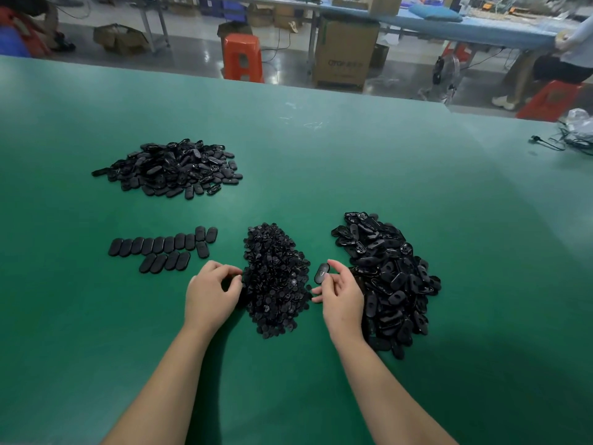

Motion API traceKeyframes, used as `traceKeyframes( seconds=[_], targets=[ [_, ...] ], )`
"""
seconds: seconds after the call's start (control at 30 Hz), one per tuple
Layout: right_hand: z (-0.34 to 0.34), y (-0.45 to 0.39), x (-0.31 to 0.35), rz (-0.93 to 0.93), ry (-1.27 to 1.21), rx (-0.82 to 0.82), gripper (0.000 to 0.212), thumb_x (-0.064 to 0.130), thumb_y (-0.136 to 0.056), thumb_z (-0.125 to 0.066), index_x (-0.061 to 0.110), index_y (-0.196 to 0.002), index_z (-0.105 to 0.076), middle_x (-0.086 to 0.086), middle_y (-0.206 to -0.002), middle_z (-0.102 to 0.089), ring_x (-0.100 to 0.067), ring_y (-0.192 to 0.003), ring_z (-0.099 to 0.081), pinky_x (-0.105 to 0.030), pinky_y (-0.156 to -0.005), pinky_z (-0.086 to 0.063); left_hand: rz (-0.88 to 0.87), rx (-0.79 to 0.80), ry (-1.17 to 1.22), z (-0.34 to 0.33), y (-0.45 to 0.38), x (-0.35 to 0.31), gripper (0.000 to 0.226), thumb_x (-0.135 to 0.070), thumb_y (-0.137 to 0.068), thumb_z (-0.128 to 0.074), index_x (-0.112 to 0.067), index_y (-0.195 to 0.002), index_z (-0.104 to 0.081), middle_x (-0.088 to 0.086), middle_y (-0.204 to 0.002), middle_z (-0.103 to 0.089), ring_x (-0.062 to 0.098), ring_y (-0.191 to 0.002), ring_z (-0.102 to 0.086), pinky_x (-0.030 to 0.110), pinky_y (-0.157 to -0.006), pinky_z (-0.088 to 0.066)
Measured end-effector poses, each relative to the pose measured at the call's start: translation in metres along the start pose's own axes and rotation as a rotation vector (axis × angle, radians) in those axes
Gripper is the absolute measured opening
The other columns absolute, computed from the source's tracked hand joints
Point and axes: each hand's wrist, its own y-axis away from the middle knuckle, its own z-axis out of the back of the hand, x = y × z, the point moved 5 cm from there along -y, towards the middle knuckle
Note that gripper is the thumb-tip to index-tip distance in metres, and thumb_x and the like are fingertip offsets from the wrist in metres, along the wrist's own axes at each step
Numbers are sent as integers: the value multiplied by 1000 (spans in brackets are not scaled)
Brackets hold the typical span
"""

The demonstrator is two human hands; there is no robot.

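Right fingers [337, 266] around oval shell [322, 273]

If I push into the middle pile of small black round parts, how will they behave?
The middle pile is loose, so a push would probably scatter it rather than shift it whole. Its parts look small and thin beside the oval shell in the right hand, so likely light and fiddly to pinch singly.

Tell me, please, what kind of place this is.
Probably a small factory assembly workshop: heaps of identical black oval shells and small black parts lie on a wide green worktable, with cardboard boxes, plastic stools and another long workbench behind.
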Motion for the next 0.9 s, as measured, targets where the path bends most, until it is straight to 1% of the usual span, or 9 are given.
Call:
traceKeyframes(
  seconds=[0.07,0.13,0.23,0.4,0.5,0.6,0.73,0.83,0.9],
  targets=[
    [0,0,-2,2,-33,0,33,5,-102,-53,21,-130,-59,-3,-92,-68,-13,-70,-71,-31,-74,-61,1,8,0,0,1,-1,9,-26,-92,-68,-28,-94,-76,-15,-89,-57,9,-74,-56,38,-77,-49],
    [0,0,-2,6,-60,-4,39,2,-101,-54,25,-132,-57,-5,-97,-66,-11,-72,-71,-28,-73,-61,8,12,3,1,1,-1,8,-27,-92,-68,-29,-93,-76,-15,-89,-58,13,-75,-56,36,-74,-47],
    [-2,0,-4,15,-57,-8,44,0,-99,-55,25,-135,-59,1,-99,-66,-10,-75,-72,-25,-72,-60,17,16,9,0,1,0,6,-28,-91,-70,-30,-91,-76,-15,-89,-59,14,-74,-56,35,-72,-45],
    [-2,0,-7,24,8,3,40,3,-97,-58,23,-132,-62,5,-94,-66,-12,-76,-72,-35,-72,-63,20,23,6,0,0,0,6,-31,-91,-72,-31,-85,-75,-15,-87,-59,11,-70,-54,33,-70,-40],
    [-2,0,-9,36,45,-2,36,7,-96,-59,26,-127,-62,4,-90,-67,-17,-76,-70,-41,-73,-62,13,27,20,2,0,-1,13,-31,-90,-74,-35,-79,-69,-15,-86,-58,7,-69,-54,36,-73,-43],
    [-4,1,-8,59,76,-6,32,11,-97,-59,29,-123,-61,3,-92,-68,-19,-83,-68,-46,-77,-60,3,49,11,3,0,-1,12,-33,-89,-75,-33,-80,-68,-15,-88,-58,7,-76,-56,40,-79,-47],
    [-4,1,-7,73,100,-15,26,14,-98,-59,34,-115,-59,3,-91,-68,-19,-84,-68,-47,-78,-59,-19,66,3,4,0,-4,10,-33,-90,-74,-32,-82,-68,-15,-87,-60,9,-79,-58,44,-85,-49],
    [-4,1,-7,79,118,-15,25,15,-98,-59,34,-113,-57,2,-90,-69,-19,-83,-68,-47,-78,-59,-32,66,-3,4,-1,-9,11,-32,-91,-73,-31,-82,-67,-15,-85,-64,12,-81,-60,46,-89,-49],
    [-4,1,-7,82,130,-17,24,15,-98,-59,34,-114,-57,3,-90,-69,-19,-83,-69,-46,-79,-59,-28,70,7,4,-1,-11,11,-31,-93,-71,-29,-83,-67,-15,-82,-66,11,-77,-60,47,-89,-50]
  ],
)
